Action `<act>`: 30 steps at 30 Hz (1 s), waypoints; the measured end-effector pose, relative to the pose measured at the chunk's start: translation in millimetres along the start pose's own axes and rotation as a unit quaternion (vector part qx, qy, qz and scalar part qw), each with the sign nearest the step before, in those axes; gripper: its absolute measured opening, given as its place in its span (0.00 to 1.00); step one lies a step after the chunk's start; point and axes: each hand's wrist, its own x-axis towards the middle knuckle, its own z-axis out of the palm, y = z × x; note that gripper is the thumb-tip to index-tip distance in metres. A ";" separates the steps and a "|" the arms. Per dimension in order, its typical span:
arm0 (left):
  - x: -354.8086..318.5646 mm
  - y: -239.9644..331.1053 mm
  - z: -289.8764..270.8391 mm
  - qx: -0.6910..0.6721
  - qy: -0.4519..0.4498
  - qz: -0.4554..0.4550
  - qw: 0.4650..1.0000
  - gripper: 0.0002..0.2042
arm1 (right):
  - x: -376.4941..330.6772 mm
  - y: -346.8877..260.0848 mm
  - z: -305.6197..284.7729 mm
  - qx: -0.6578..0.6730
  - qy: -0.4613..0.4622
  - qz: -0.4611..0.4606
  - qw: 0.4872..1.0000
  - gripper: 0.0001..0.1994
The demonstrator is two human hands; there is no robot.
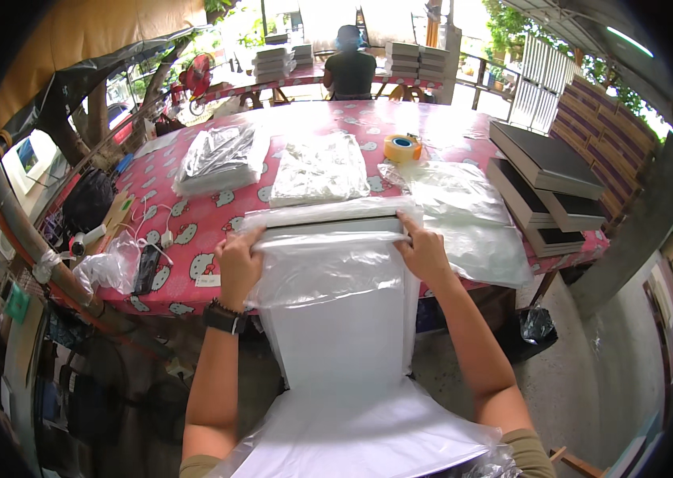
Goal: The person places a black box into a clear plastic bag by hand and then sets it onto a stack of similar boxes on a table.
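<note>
Between my hands a clear plastic bag (328,279) lies over a flat white piece (344,342), which slants from the table edge down toward my lap. A thin dark line crosses under the plastic at its far end. My left hand (239,267), with a dark watch on the wrist, grips the bag's left far corner. My right hand (426,251) pinches the right far corner, its index finger stretched along the edge. White sheeting in clear plastic (368,430) spreads over my lap. What lies inside the bag's far end is partly hidden by folds.
On the pink patterned table (193,211) lie a plastic-wrapped stack (221,159), folded clear plastic (320,169), a tape roll (403,147) and flat clear bags (472,215). Dark-covered, book-like blocks (547,159) are piled right. Cords and a power strip (146,267) lie left. A person (350,68) sits beyond.
</note>
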 end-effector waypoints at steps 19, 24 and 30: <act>-92.0 13.3 -77.4 -0.538 -0.308 -0.449 0.644 0.06 | -95.1 -5.1 -60.1 0.600 -0.227 0.421 0.641 0.13; -192.2 -4.5 -43.2 -0.536 -0.326 -0.529 0.571 0.08 | -204.7 45.0 -37.1 0.792 -0.318 0.384 0.352 0.11; -315.1 -9.9 18.4 -0.366 -0.324 -0.473 0.733 0.23 | -299.5 26.5 43.4 0.229 -0.185 0.393 0.871 0.07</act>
